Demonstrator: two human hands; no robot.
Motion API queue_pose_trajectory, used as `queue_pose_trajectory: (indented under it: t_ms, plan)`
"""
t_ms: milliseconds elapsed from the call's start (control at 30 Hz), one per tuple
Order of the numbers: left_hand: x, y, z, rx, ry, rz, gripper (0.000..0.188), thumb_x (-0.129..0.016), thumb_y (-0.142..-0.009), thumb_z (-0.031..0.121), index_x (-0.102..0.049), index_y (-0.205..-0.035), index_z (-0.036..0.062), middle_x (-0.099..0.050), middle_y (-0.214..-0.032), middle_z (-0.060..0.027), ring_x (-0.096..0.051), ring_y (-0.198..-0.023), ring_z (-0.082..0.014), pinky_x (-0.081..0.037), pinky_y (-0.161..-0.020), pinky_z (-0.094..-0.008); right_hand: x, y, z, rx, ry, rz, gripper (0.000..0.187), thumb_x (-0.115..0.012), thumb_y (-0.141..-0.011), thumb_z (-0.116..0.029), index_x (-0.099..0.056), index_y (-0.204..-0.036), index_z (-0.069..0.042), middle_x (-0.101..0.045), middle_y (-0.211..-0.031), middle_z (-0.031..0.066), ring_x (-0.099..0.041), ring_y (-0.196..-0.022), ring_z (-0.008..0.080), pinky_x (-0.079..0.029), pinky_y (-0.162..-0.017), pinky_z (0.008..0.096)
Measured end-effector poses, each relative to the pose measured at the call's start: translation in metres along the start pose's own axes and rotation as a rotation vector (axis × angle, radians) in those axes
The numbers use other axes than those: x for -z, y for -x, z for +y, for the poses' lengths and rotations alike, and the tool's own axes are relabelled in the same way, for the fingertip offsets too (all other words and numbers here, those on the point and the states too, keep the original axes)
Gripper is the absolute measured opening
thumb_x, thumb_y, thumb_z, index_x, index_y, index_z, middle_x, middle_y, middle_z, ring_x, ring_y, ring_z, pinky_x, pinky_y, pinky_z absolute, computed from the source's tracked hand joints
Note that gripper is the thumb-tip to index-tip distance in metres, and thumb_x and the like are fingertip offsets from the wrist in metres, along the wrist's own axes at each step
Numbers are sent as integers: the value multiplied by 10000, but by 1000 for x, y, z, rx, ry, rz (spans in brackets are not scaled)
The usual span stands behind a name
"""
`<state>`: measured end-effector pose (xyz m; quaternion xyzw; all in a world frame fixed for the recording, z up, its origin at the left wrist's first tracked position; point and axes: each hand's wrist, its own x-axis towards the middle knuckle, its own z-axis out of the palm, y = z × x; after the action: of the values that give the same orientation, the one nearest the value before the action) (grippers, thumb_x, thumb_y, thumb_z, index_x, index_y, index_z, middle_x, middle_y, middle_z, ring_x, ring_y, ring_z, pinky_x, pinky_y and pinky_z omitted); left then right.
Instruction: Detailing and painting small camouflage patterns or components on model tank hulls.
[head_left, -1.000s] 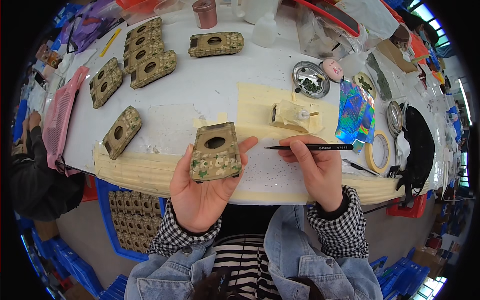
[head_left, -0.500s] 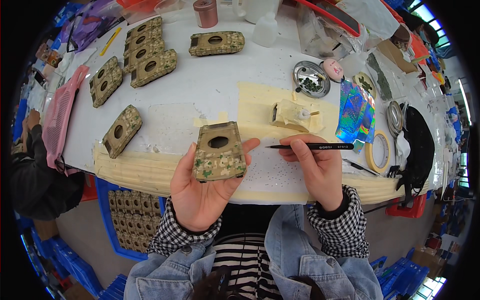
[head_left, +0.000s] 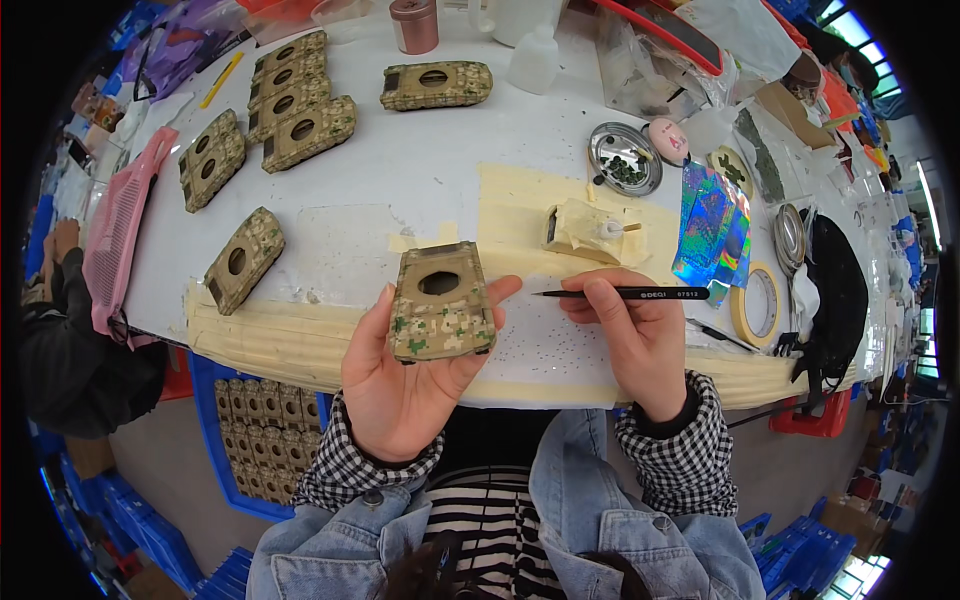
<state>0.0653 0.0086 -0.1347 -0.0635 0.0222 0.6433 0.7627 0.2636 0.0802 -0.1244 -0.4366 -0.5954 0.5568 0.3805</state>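
Observation:
My left hand (head_left: 392, 415) is closed around a camouflage model tank hull (head_left: 445, 325), tilted so that its top with the round hole faces up. The thumb presses one side and the fingers support it from below and the other side. In my right hand (head_left: 640, 350) is a pair of slim black tweezers (head_left: 630, 293), pinched between thumb and fingers. Its sharp tip points left, just short of the left fingertips and apart from the hull. Beneath lies a white sheet (head_left: 545, 350) scattered with tiny dark specks.
Several more tank hulls (head_left: 245, 260) stand at left and back. A tape-covered block (head_left: 580, 228), a round tin (head_left: 640, 172) of small dark green parts, iridescent sheets (head_left: 712, 225) and a tape roll (head_left: 757, 305) lie right. A blue crate (head_left: 207, 400) of hulls sits below the table's left edge.
Both hands keep nearly the same pose, hull and tweezers still held. The view has shifted very slightly.

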Motion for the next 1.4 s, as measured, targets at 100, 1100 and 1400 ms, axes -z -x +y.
queue_pose_trajectory:
  t_ms: [100, 1100, 1400]
  plan:
    - [0, 0, 0, -3, 1, 0, 567, -299, -998, 346, -220, -1404, -42, -173, -1401, -399, -471, -1205, -402, -488, -973, -423, 0, 0, 0, -8, -14, 4, 191, -551, -939, -103, -649, -970, 59, -660, -840, 73, -632, -772, 109, -519, -706, 217]
    - [-3, -5, -11, 153, 7, -119, 565, -268, -1005, 364, -246, -1396, -44, -304, -1398, -296, -520, -1160, -332, -460, -1006, -378, 2, 8, -47, 344, -135, -186, 242, -518, -952, -158, -645, -976, 47, -652, -962, 143, -616, -914, 205, -467, -865, 330]
    - [-15, 0, -17, 114, 45, 58, 513, -315, -997, 361, -393, -1319, -30, -510, -1252, -255, -572, -1072, -398, -517, -923, -415, -5, 11, -54, 290, -141, -197, 233, -524, -951, -156, -652, -987, 35, -660, -959, 130, -615, -906, 195, -466, -825, 301]
